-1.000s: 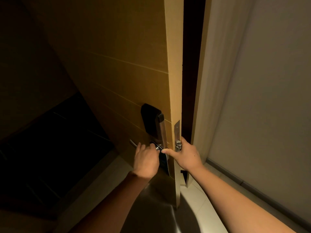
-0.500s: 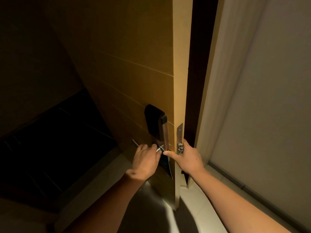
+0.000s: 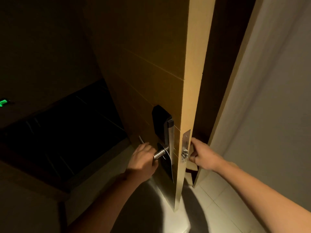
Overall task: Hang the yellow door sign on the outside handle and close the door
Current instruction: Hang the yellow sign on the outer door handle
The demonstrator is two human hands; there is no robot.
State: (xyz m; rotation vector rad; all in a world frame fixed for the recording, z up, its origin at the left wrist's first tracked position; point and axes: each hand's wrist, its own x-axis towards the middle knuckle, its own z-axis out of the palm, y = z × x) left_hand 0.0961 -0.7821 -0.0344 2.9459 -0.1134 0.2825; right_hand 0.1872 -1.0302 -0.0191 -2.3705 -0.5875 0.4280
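The wooden door stands ajar with its edge towards me. On its outside face are a black lock reader and a silver lever handle. The door sign hangs on the handle's shaft against the door; in shadow it looks dark, and only its thin edge is lit. My left hand is closed around the lever, just left of the sign. My right hand grips the door from the inner side beside the latch plate; what its fingers hold there is hidden.
The door frame and a pale wall stand close on the right. Light floor tiles lie below. Left of the door is a dark corridor with a small green glowing sign.
My left hand slid outward along the lever, uncovering the shaft and the hanging sign. My right hand shifted from the door's edge to its inner side.
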